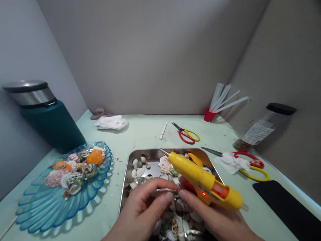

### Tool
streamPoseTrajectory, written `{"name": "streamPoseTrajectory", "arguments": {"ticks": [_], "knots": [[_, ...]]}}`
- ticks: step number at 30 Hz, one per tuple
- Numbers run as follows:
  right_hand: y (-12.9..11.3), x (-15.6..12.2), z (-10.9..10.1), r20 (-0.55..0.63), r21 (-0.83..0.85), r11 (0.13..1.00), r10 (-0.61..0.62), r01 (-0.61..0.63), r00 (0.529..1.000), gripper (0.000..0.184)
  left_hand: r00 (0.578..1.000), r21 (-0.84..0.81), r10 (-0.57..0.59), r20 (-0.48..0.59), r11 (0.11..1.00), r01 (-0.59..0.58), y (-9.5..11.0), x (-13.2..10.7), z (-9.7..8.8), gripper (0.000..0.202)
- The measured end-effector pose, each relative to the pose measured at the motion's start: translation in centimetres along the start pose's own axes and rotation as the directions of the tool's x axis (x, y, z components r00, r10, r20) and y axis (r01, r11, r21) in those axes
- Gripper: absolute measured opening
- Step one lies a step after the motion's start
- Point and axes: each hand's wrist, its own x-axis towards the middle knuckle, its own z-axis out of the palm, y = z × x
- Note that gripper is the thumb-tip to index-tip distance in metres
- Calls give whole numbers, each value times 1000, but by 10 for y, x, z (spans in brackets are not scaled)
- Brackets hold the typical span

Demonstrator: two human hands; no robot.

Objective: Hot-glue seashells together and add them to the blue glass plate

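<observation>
My left hand [149,206] pinches a thin, flat piece [166,190], seen edge-on, that looks like a shell. A yellow hot glue gun [197,175] with a lit red light rests in my right hand [210,213], its metal nozzle pointing up and to the left. My right thumb tip meets the right end of the thin piece. Both hands are over a metal tray [127,168] of mixed seashells, including a speckled scallop shell [165,164] and a small brown-spotted spiral shell [175,228]. My hands hide part of the tray.
Left stands a blue shell-shaped dish [42,211] bearing shells, with a teal bottle [48,124] behind. Small scissors [186,133], a marker [163,130] and a red cup [209,115] of glue sticks lie beyond. Larger scissors [256,166], tissue [231,162], a jar [265,126] and a black phone-like slab [288,206] are right.
</observation>
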Motion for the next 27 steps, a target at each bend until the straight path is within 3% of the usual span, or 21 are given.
{"name": "streamPoseTrajectory", "arguments": {"ticks": [4, 12, 16, 23, 27], "knots": [[-1, 1, -1, -21, -12, 1000, -14, 14, 1000, 24, 1000, 66, 30, 0, 997, -30, -4, -2, 0, 22], [-7, 1, 1, 15, 94, 996, -14, 12, 1000, 16, 999, 66, -44, 8, 997, 43, -5, -2, 2, 28], [-7, 1, 1, 44, 88, 996, -34, 30, 998, 14, 992, -20, -113, 57, 993, 114, -5, -2, 2, 29], [-8, 1, -1, 120, 112, 992, -65, 51, 991, 12, 989, -83, -111, 98, 989, 119, -5, 1, 1, 31], [-6, 3, -1, 119, 88, 993, -94, 84, 988, 11, 984, -228, -128, 123, 961, 153, -8, 2, 3, 30]]}}
